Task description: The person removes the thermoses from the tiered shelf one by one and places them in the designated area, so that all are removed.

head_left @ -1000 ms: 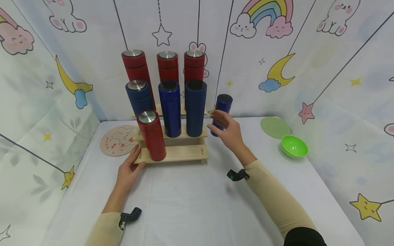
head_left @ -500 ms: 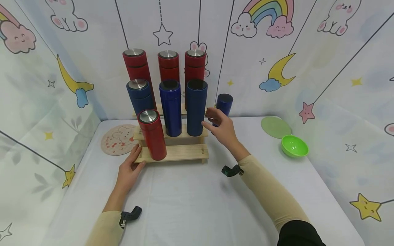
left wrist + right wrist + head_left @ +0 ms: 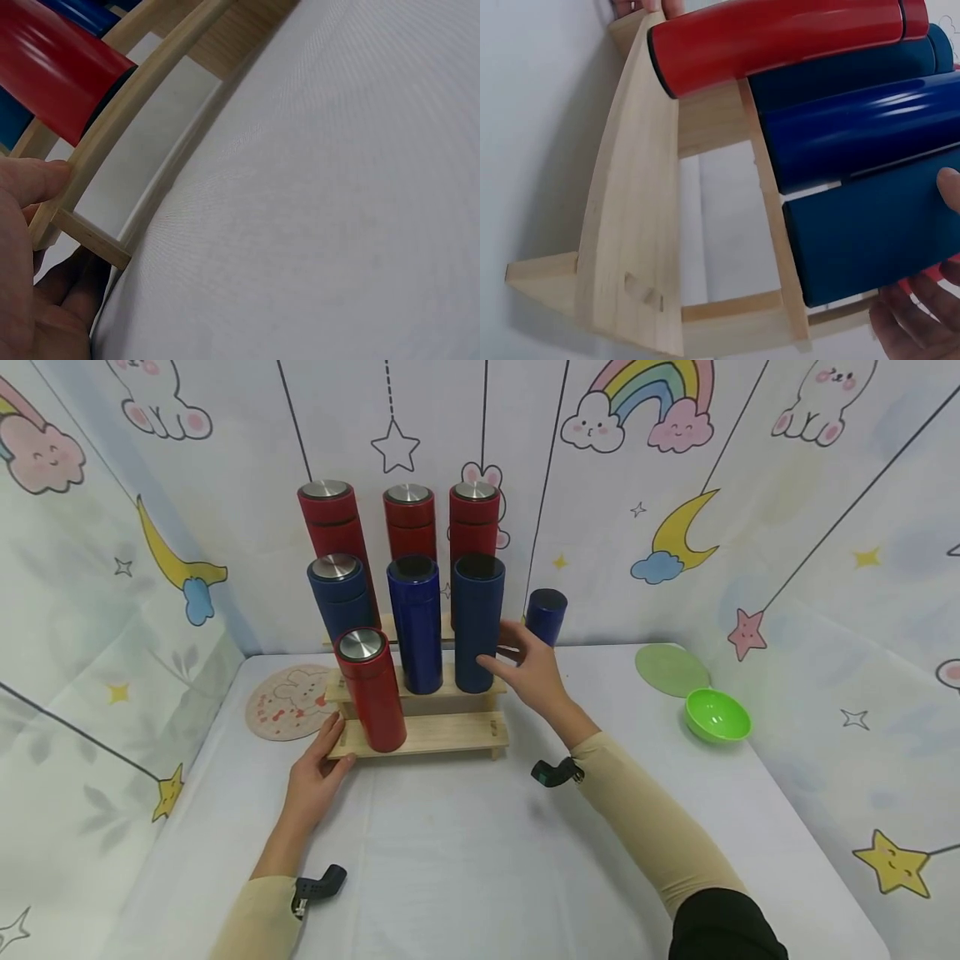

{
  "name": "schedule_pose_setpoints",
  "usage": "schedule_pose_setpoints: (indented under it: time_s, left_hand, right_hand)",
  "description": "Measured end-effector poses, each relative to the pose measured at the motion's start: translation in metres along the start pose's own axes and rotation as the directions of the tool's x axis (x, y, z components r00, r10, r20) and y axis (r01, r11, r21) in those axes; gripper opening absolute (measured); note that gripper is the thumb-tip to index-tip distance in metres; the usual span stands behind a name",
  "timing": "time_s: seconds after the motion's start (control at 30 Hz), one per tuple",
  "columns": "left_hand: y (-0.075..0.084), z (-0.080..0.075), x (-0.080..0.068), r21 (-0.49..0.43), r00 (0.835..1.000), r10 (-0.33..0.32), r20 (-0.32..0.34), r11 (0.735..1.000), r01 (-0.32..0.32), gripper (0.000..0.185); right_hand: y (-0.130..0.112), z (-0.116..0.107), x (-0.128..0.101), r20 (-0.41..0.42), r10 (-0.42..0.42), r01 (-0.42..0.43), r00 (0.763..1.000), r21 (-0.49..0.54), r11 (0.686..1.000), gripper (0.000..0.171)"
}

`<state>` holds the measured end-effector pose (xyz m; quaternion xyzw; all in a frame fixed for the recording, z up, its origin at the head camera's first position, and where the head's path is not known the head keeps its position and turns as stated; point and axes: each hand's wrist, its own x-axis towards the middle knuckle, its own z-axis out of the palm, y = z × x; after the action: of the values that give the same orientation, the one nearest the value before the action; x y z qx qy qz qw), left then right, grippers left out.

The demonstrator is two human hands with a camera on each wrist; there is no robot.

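Observation:
A stepped wooden rack [image 3: 450, 732] stands on the white table. My left hand [image 3: 311, 778] grips the left end of its lowest step, thumb in front and fingers under the end in the left wrist view. A red thermos [image 3: 372, 693] stands on that step near the left hand. On the middle step are two dark blue thermoses and a brighter blue thermos [image 3: 417, 631]. My right hand [image 3: 534, 670] holds the rightmost dark blue thermos [image 3: 477, 614] low down, its thumb [image 3: 949, 187] across the front and fingers around the right side.
Three red thermoses [image 3: 475, 510] stand on the back step. Another blue thermos [image 3: 547, 612] stands behind the right hand. A green bowl [image 3: 717, 717] and green round mat [image 3: 672, 670] lie at right; a pink round mat [image 3: 279, 703] at left.
My right hand has moved left, from in front of the separate blue thermos to the rightmost dark blue thermos on the rack. The left hand has stayed at the rack's end.

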<state>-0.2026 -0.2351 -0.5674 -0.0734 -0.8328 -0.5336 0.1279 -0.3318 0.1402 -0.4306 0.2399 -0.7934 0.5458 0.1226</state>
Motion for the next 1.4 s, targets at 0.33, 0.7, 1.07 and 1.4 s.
schedule_pose_setpoints:
  time_s: [0.33, 0.7, 1.07, 1.4]
  left_hand:
    - [0.000, 0.000, 0.000, -0.001, 1.000, -0.007, 0.002, 1.000, 0.007, 0.064]
    - [0.000, 0.001, -0.001, -0.015, 1.000, 0.002, 0.000, 1.000, -0.002, 0.064]
    - [0.001, 0.001, 0.000, -0.009, 1.000, -0.002, 0.003, 1.000, 0.002, 0.064]
    - [0.001, 0.001, 0.000, -0.001, 1.000, 0.006, -0.004, 1.000, -0.006, 0.064]
  right_hand:
    - [-0.002, 0.004, 0.003, 0.000, -0.008, 0.008, 1.000, -0.027, 1.000, 0.064]
    - [-0.003, 0.004, 0.005, -0.006, -0.010, 0.009, 1.000, -0.046, 0.999, 0.061]
    - [-0.006, 0.001, 0.002, -0.021, -0.018, 0.017, 1.000, -0.043, 0.999, 0.059]
    - [-0.010, -0.011, -0.004, -0.049, -0.032, 0.030, 0.998, -0.045, 0.999, 0.058]
